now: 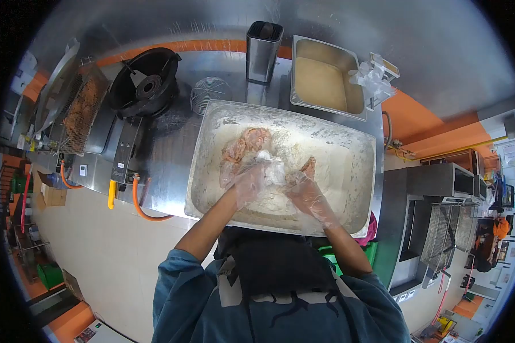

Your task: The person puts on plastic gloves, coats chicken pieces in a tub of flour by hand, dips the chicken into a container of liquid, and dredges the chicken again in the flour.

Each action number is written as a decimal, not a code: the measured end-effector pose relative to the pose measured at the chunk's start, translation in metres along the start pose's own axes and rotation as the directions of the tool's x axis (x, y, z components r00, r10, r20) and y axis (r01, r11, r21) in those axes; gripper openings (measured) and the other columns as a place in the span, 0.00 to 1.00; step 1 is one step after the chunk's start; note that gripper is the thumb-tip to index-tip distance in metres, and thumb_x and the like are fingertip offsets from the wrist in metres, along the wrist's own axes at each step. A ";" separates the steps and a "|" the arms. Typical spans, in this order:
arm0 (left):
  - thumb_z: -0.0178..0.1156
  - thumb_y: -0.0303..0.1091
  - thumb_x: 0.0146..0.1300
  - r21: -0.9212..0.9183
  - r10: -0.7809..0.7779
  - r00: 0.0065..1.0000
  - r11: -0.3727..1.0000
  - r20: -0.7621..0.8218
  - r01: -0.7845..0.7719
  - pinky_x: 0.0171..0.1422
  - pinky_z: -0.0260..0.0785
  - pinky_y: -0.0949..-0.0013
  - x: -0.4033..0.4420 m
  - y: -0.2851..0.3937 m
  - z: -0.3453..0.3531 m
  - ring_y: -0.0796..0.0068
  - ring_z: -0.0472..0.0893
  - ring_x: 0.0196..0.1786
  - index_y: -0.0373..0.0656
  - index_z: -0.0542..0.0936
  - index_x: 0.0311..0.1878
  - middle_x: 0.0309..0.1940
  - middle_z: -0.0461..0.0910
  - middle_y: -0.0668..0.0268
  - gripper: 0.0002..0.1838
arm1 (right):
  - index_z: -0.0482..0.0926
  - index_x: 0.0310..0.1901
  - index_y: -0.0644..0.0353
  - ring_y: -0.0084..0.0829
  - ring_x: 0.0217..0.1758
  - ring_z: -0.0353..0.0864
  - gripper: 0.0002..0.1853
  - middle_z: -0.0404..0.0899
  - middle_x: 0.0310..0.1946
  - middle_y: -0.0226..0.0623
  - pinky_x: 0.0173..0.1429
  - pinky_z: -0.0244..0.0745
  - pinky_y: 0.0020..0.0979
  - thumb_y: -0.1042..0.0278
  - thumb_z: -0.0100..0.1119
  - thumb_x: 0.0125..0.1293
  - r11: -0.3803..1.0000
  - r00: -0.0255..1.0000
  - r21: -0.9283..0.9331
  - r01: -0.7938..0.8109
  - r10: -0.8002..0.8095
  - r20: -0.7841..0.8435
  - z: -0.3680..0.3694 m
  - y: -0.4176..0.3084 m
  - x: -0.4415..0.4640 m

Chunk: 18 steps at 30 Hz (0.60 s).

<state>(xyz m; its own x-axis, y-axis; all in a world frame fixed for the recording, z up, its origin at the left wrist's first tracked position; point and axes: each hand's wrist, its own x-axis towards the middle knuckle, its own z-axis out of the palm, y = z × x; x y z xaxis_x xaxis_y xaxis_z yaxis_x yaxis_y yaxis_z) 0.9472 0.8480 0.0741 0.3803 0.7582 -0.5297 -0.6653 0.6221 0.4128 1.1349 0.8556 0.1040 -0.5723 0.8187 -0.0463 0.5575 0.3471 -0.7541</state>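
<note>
A large metal tray (195, 191) of white flour (340, 174) stands in front of me. Both my hands are inside it, in clear plastic gloves. My left hand (250, 178) is low over the flour, beside a heap of raw chicken pieces (234, 153). A thick white coating at its fingertips hides how they are set and whether they hold anything. My right hand (303, 191) has its floury fingers closed around a piece of chicken (308, 167), whose end sticks out past them.
Behind the tray stand a metal pan of pale liquid (320, 83), a tall metal holder (263, 54) and a round wire rack (209, 96). A black burner (146, 83) and a fry basket of browned food (81, 111) are on the left. Plastic gloves (373, 79) hang at the back right.
</note>
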 end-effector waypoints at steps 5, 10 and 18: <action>0.51 0.40 0.56 0.822 0.281 0.960 0.550 -0.018 -0.146 0.45 0.66 0.69 -0.008 0.004 -0.014 0.71 0.72 0.42 0.40 0.67 0.52 0.43 0.71 0.60 0.21 | 0.71 0.39 0.68 0.21 0.26 0.70 0.14 0.74 0.25 0.36 0.31 0.67 0.24 0.69 0.57 0.53 0.996 1.000 -0.088 0.030 -0.029 0.004 -0.008 -0.004 -0.004; 0.51 0.38 0.55 0.965 0.391 0.902 0.104 0.184 -0.242 0.38 0.64 0.65 -0.024 0.007 0.013 0.66 0.74 0.33 0.36 0.72 0.38 0.29 0.75 0.56 0.14 | 0.74 0.34 0.66 0.27 0.25 0.69 0.11 0.71 0.20 0.36 0.32 0.62 0.34 0.67 0.56 0.54 0.967 0.969 0.096 -0.236 0.227 0.095 -0.037 -0.041 0.007; 0.50 0.38 0.55 0.915 0.372 0.856 0.046 0.358 -0.402 0.38 0.63 0.59 -0.023 -0.008 0.017 0.58 0.74 0.32 0.37 0.71 0.39 0.28 0.74 0.51 0.14 | 0.72 0.27 0.69 0.37 0.21 0.70 0.15 0.70 0.16 0.45 0.31 0.61 0.38 0.64 0.61 0.48 0.967 0.994 -0.239 0.094 -0.078 0.078 -0.019 -0.011 0.022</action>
<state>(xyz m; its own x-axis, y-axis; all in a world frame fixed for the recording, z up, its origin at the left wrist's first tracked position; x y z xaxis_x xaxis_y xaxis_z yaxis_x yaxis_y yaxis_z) 0.9547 0.8294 0.0956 0.3077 0.9508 -0.0350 0.4043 -0.0974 0.9094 1.1274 0.8787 0.1232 -0.6592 0.7510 -0.0386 0.6284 0.5218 -0.5769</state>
